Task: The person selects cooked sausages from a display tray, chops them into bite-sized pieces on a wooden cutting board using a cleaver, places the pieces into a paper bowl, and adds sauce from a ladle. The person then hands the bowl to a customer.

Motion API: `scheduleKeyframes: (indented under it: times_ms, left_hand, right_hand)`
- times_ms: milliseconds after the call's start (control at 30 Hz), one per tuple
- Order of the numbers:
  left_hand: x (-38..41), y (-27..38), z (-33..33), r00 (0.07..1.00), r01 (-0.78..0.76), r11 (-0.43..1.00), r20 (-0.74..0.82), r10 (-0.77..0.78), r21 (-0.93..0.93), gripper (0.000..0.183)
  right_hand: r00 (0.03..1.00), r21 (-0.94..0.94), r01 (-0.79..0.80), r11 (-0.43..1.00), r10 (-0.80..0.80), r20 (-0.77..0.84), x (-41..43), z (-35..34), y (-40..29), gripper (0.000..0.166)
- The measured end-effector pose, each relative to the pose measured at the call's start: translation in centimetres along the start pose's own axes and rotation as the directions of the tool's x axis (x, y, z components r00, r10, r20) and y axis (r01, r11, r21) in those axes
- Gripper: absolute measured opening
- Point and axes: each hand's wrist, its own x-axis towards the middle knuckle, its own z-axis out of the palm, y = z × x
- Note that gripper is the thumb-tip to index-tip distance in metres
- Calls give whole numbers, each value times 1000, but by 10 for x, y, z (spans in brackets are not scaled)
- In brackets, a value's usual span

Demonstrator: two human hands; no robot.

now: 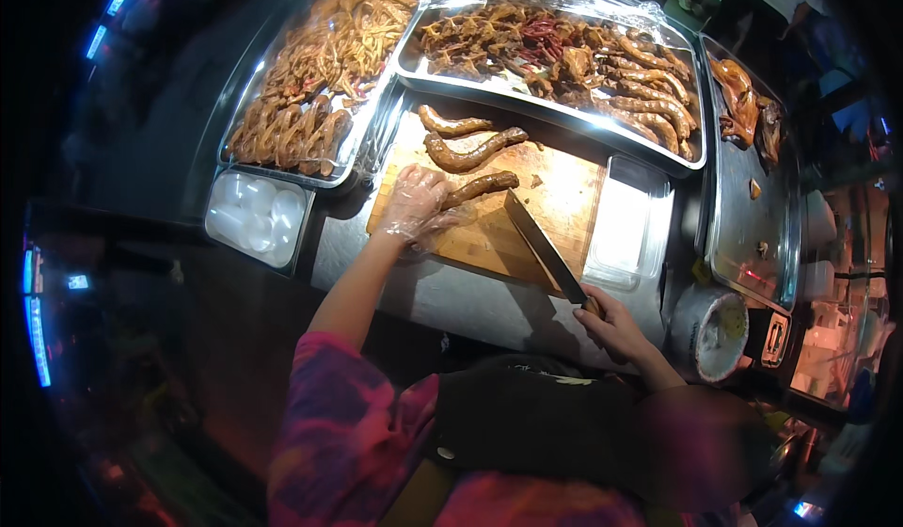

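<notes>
My left hand [415,202], in a clear plastic glove, holds the left end of a browned sausage-like piece of meat [483,187] down on the wooden cutting board [557,174]. Its other end sticks out to the right, close to the tip of a long-bladed knife [543,245]. My bare right hand [612,322] grips that knife by its wooden handle, and the blade slants up and left over the board. Two more curved brown pieces, a larger one [473,154] and a smaller one [451,123], lie behind the held piece. Small crumbs are scattered on the board.
Metal trays of cooked meat, one at the back [522,100] and one at the left [282,167], border the board. A third tray [748,223] stands right. Clear plastic containers [628,223], a box of white lids [255,211] and a round white roll [712,335] are nearby.
</notes>
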Motion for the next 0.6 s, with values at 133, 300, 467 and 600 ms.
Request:
scheduleKeyframes:
  times_ms: [133, 300, 467, 600]
  left_hand:
    - [-20, 6, 7, 999, 14, 1000, 50, -14, -1, 41]
    - [-51, 56, 24, 990, 98, 995, -95, -101, -34, 49]
    - [-62, 74, 4, 976, 158, 984, -136, -168, -81, 63]
    - [-72, 74, 8, 981, 143, 982, -112, -156, -121, 57]
  right_hand:
    - [992, -43, 31, 999, -36, -121, 2, -12, 8, 41]
    - [971, -86, 198, 977, -207, -119, 14, -18, 10, 36]
    - [919, -276, 388, 879, -393, 42, 42, -12, -27, 34]
    - [898, -293, 435, 851, -432, 79, 63, -11, -53, 34]
